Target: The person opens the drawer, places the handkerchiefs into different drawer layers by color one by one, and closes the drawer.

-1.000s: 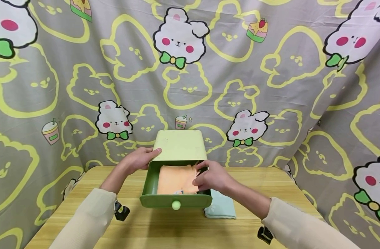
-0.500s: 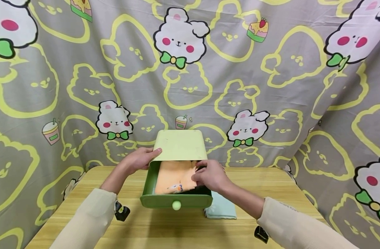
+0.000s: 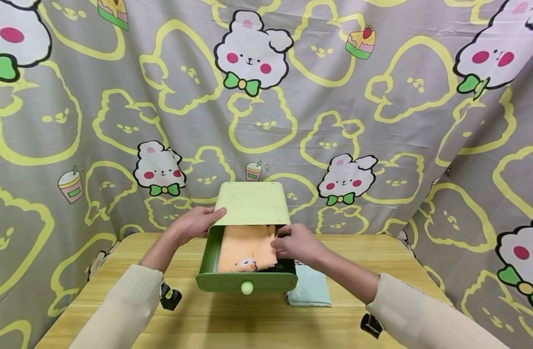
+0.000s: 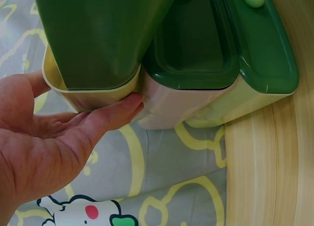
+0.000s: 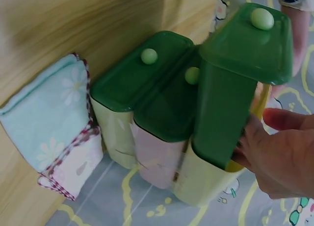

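Note:
In the head view, a green drawer [image 3: 222,282] with a pale round knob [image 3: 247,288] stands pulled out of the pale yellow top casing [image 3: 253,203]. A folded orange towel [image 3: 244,249] with a small printed figure near its front edge lies inside. My left hand [image 3: 196,222] grips the casing's left side, thumb on top; the left wrist view shows its fingers along the casing wall [image 4: 105,97]. My right hand [image 3: 298,245] reaches over the drawer's right wall and pinches the towel's right edge. In the right wrist view its fingertips are hidden behind the drawer side [image 5: 223,118].
Below the open drawer are two closed ones, in a pink casing [image 5: 159,160] and a pale green casing [image 5: 115,133]. A folded light blue towel [image 3: 310,288] with a checked border lies on the wooden table [image 3: 183,320], right of the stack. A patterned curtain [image 3: 266,121] hangs behind.
Within the drawer, the orange towel has shifted forward and left, and its printed figure shows more. My right hand has stayed at the towel's right side; my left hand has not moved.

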